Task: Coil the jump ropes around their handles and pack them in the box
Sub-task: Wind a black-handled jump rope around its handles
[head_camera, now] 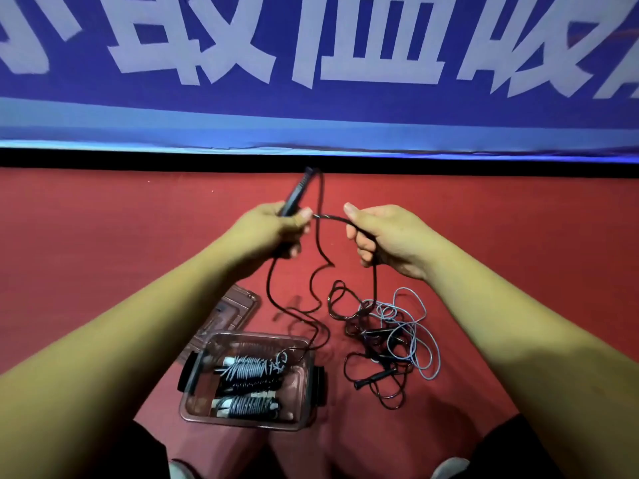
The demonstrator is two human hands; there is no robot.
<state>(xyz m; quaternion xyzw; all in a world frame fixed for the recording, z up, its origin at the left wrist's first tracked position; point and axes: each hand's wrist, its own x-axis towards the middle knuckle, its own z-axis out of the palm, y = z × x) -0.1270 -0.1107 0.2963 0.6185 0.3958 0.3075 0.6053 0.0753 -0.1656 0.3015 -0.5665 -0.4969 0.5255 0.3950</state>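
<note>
Two bare hands are working one black jump rope (320,243) up above the clear box (256,422), which is sitting on the red floor (103,236). The left hand (273,231) is gripping the black handle (296,193), fingers curled round its lower part, and the handle is pointing up and away from the box, toward the blue banner (311,112) hanging beyond it. The right hand (387,236) is gripping the cord just beside the left thumb, its fingers curled round the strand as it is dropping through the fist. A short stretch of rope is bridging the two hands, and loose loops are hanging from them toward the floor on the far side of the box, one strand trailing over the box's far right corner.

Inside the box, coiled bundles are lying on their sides: one grey-wrapped bundle (249,369) toward the far wall, another (247,405) toward the near wall, and a darker one between them (its details are hard to make out). The lid (238,302) is lying flat just beyond the box's far left corner. To the right of the box a tangle of loose ropes (380,340) is sprawling on the floor, black cord mixing with a light-blue cord (427,344), and a loose black handle (375,377) is lying at the near edge of that heap
</note>
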